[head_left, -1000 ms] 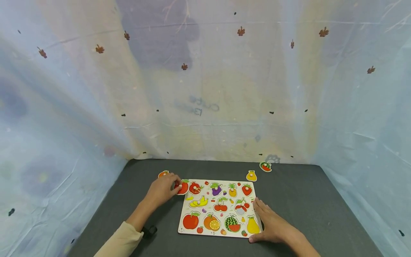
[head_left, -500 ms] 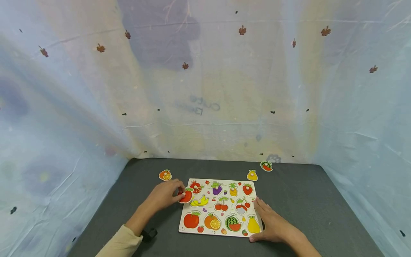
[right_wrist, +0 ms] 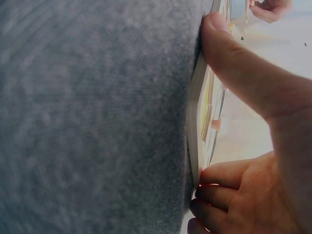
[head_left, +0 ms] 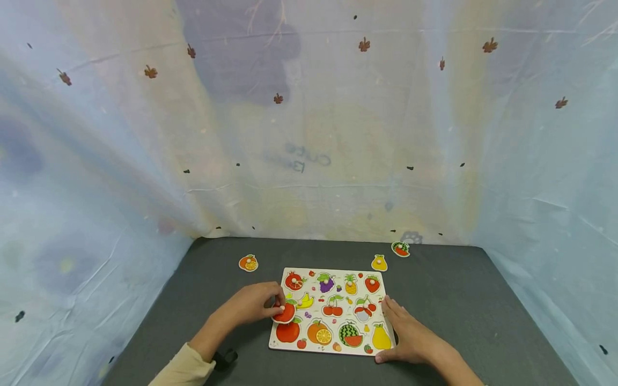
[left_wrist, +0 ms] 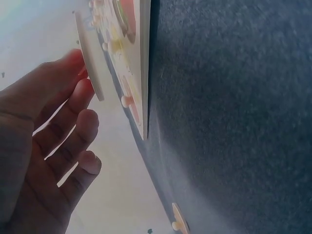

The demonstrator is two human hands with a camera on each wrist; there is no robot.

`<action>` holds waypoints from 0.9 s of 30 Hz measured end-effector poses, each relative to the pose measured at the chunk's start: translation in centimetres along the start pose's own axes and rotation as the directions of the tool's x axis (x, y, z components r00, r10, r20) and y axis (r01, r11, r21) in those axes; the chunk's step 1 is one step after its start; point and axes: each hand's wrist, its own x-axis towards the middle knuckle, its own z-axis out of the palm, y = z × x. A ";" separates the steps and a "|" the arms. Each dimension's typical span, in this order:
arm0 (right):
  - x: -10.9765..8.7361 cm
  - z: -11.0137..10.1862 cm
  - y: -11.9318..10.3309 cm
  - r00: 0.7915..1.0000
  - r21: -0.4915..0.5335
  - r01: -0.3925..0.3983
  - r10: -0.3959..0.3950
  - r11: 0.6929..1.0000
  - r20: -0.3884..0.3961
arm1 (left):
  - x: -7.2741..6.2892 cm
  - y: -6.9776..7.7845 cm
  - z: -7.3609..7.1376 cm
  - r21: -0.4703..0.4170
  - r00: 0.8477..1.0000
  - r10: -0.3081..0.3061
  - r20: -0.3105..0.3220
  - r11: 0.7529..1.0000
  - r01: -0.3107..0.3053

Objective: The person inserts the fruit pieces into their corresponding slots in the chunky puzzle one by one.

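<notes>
My left hand (head_left: 256, 303) pinches the apple puzzle piece (head_left: 285, 313) between thumb and fingertips, over the left side of the white fruit puzzle board (head_left: 285, 347). In the head view the piece overlaps the top of the printed apple (head_left: 287, 333) in the bottom row. Seen edge-on in the left wrist view, the held piece (left_wrist: 89, 58) is clear of the board and the other fingers are loosely bent. My right hand (head_left: 410, 335) rests at the board's near right corner, thumb at the near edge and fingers along the right edge (right_wrist: 195, 126).
Loose on the dark table (head_left: 463, 311) behind the board lie an orange piece (head_left: 248, 262) at left, plus a pear piece (head_left: 379, 262) and a watermelon piece (head_left: 400, 249) at right. Knobbed fruit pieces sit in the board's upper rows. A patterned curtain (head_left: 333, 134) surrounds the table.
My left hand has carried the apple piece from the board's far left corner toward the near left, over the board. The loose orange piece has come into full view. My right hand stays put.
</notes>
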 end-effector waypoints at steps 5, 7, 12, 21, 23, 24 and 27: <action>0.0 0.0 -0.1 1.000 -0.002 -0.007 0.007 1.000 0.003 | -0.1 0.4 0.2 -0.025 0.999 0.028 0.036 0.999 -0.028; 0.0 0.0 -0.1 1.000 -0.001 -0.012 0.012 1.000 0.003 | -0.1 0.7 0.2 -0.036 0.998 0.036 0.054 0.999 -0.034; 0.0 0.0 -0.2 1.000 0.002 -0.022 0.022 1.000 -0.001 | -0.2 1.3 0.5 -0.062 0.995 0.037 0.094 0.998 -0.032; 0.2 0.2 0.0 0.999 -0.008 -0.035 0.035 0.999 -0.003 | -0.2 1.4 1.4 -0.070 0.992 0.035 0.118 0.997 -0.027; 0.2 0.2 0.0 1.000 -0.006 -0.029 0.029 1.000 -0.002 | -0.2 1.3 1.6 -0.073 0.992 0.037 0.118 0.997 -0.029; 0.2 0.2 0.0 1.000 -0.005 -0.026 0.026 1.000 -0.003 | -0.2 1.3 1.6 -0.072 0.992 0.037 0.120 0.997 -0.028; 0.2 0.2 0.0 1.000 -0.005 -0.020 0.020 1.000 -0.004 | -0.2 1.3 1.7 -0.074 0.991 0.029 0.129 0.997 -0.020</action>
